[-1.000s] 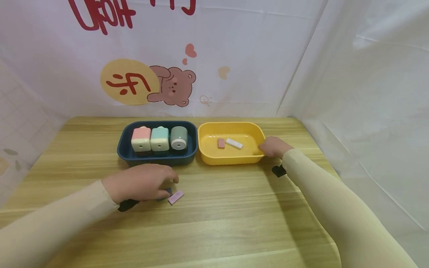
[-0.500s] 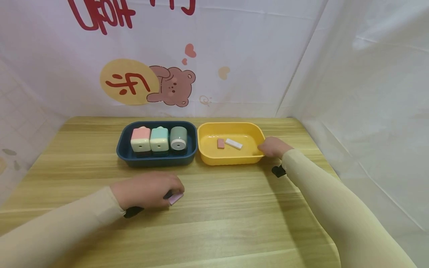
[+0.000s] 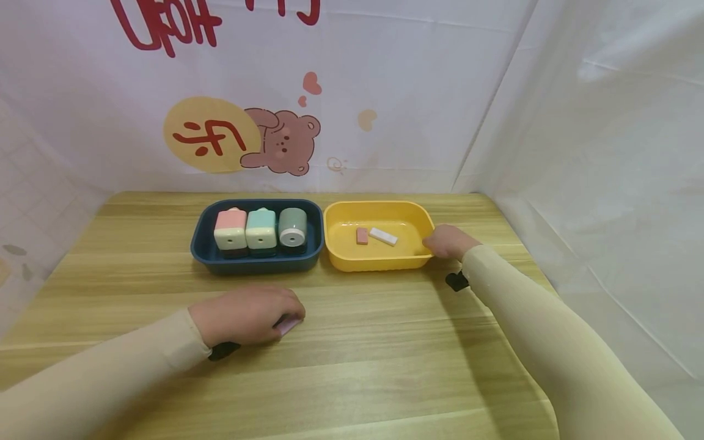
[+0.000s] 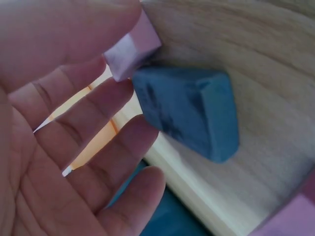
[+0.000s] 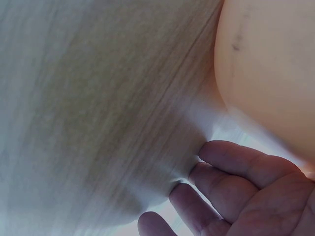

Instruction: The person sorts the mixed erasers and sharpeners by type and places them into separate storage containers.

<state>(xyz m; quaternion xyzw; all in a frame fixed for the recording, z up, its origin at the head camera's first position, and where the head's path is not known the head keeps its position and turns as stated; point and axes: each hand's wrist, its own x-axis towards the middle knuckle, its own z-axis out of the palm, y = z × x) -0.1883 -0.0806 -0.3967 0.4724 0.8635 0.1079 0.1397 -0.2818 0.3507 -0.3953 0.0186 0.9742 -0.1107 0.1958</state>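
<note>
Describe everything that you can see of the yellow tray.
The yellow tray is shallow, glossy and plastic-looking, rectangular with rounded corners. In the head view it stands upright on the wood-grained table, just right of the blue tray. The right hand holds its right end; a pink block and a white block lie inside.

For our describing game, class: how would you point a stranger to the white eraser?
On the wooden table, find the yellow tray, right of the navy tray. Inside, right of a pink eraser, lies the white eraser: the longer, paler one.
</note>
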